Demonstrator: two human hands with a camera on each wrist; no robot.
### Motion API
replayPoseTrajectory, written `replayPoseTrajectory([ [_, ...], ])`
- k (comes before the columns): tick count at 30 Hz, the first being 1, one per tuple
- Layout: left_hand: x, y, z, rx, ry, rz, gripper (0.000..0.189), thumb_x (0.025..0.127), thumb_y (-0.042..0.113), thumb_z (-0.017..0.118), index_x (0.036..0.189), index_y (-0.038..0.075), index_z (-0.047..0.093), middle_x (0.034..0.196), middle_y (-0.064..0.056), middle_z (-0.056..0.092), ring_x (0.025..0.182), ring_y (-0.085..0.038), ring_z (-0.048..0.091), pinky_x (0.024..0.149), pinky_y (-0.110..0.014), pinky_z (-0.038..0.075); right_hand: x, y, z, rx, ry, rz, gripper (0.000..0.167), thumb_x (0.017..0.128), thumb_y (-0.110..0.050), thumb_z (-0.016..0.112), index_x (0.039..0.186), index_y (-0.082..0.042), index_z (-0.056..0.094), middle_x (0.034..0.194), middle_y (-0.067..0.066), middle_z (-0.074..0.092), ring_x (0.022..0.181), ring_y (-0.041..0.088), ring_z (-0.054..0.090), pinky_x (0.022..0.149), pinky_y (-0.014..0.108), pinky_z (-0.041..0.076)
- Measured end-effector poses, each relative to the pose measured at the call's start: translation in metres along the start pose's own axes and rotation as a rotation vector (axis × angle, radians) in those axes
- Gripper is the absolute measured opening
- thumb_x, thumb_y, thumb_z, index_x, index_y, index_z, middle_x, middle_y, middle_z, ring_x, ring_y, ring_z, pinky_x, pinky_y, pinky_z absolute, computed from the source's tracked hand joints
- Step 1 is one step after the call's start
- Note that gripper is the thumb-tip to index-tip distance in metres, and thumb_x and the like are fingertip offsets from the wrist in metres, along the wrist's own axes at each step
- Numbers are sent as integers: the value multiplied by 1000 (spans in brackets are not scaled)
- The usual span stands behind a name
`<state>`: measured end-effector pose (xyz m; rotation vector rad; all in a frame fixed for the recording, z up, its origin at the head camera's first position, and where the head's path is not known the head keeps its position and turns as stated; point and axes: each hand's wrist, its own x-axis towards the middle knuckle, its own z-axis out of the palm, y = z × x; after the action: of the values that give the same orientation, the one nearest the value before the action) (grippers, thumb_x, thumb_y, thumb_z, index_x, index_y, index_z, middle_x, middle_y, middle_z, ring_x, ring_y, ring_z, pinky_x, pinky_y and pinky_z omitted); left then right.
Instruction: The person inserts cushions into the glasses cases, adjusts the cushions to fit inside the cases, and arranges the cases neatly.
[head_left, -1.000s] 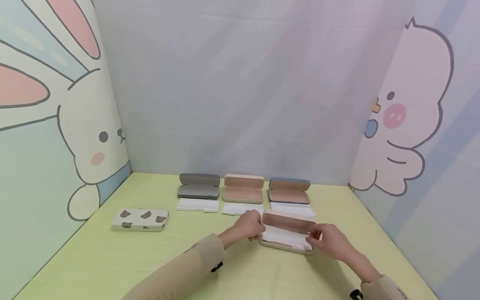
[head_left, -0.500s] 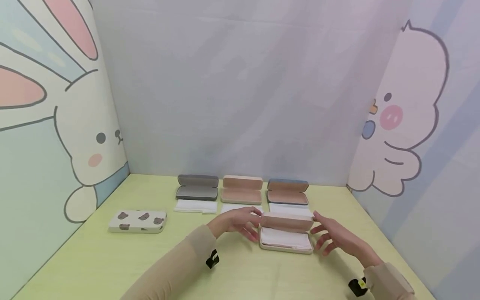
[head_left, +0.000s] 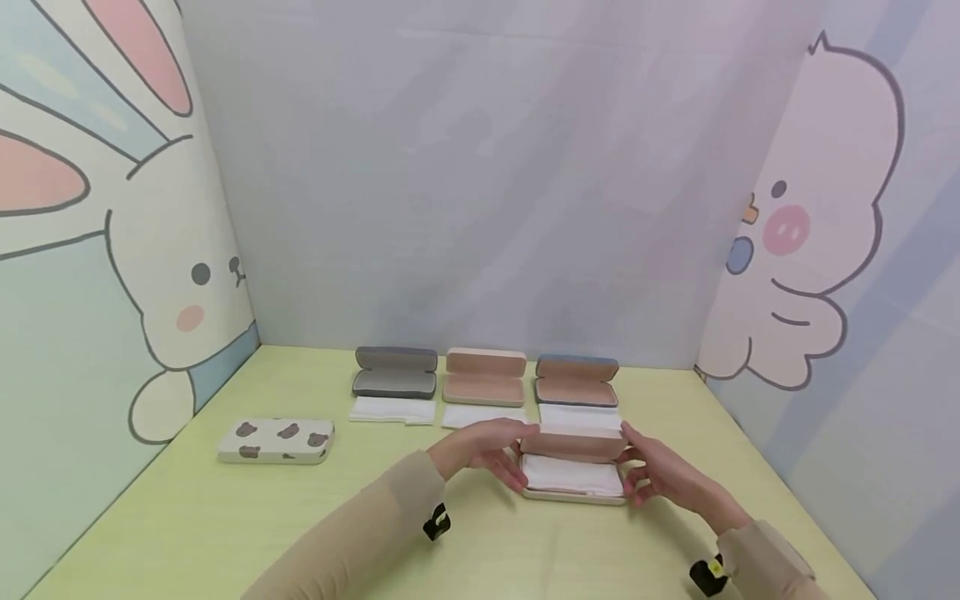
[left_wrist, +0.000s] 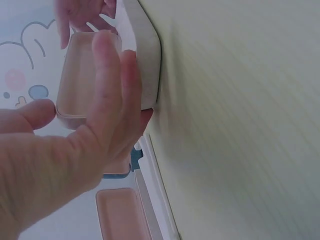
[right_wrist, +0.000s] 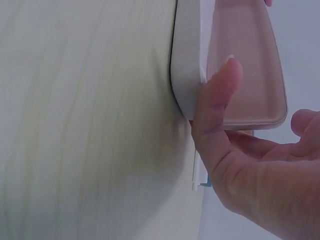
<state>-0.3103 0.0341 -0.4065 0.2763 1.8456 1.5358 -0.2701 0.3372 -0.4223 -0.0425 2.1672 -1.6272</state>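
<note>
- While two beige sleeves point(head_left: 367, 533) reach in from the bottom edge, an open beige case point(head_left: 573, 499) sits right of centre in the lower half of the frame, between a person's hands.
- The left hand point(head_left: 480, 444) cups the case's left end loosely, thumb at the lid point(head_left: 573, 445), fingers alongside the base. The right hand point(head_left: 666, 473) mirrors it at the right end; whether its thumb touches the lid is unclear. Neither hand is clenched.
- A folded white cloth point(head_left: 573, 475) lies inside and the lid is partly raised, so this case seems nearly finished, with closing left.
- At lower left, a bear-print case point(head_left: 277, 442) is already closed.
- Farther back, near centre, stand three open cases: a grey case point(head_left: 394, 382), a cream case point(head_left: 486, 389) and a blue case point(head_left: 576, 390). The folded cloths point(head_left: 392, 410) lie in front of them, so these appear not yet filled.
- The pale yellow-green table point(head_left: 187, 533) spans the lower frame.
- Behind rises a plain lilac-grey backdrop point(head_left: 480, 167), flanked by a cartoon rabbit point(head_left: 180, 242) at left and a cartoon chick point(head_left: 825, 167) at right.
</note>
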Motion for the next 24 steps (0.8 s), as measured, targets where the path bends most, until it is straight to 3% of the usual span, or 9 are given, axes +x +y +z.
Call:
replayPoseTrajectory([
  [8, -2, 1, 4, 24, 73, -37, 66, 97, 45, 52, 142, 0, 36, 131, -27, 47, 79, -38, 70, 67, -47, 59, 3, 0, 4, -16, 11, 13, 74, 98, -64, 26, 114, 7, 39, 96, 12, 48, 64, 16, 52, 60, 31, 51],
  [19, -3, -2, 13, 2, 135, -23, 66, 95, 44, 56, 139, -2, 40, 121, -21, 49, 76, -35, 65, 68, -45, 59, 2, 9, -1, 19, -31, -61, 68, 103, -50, 30, 131, 12, 34, 103, 13, 49, 66, 14, 55, 65, 32, 55],
  [24, -4, -7, 13, -29, 132, 2, 61, 95, 39, 58, 137, -2, 43, 128, -20, 48, 76, -32, 65, 69, -44, 59, 4, 12, -5, 48, -101, -133, 57, 105, -41, 31, 129, 11, 35, 93, 8, 56, 75, 13, 59, 72, 31, 57],
])
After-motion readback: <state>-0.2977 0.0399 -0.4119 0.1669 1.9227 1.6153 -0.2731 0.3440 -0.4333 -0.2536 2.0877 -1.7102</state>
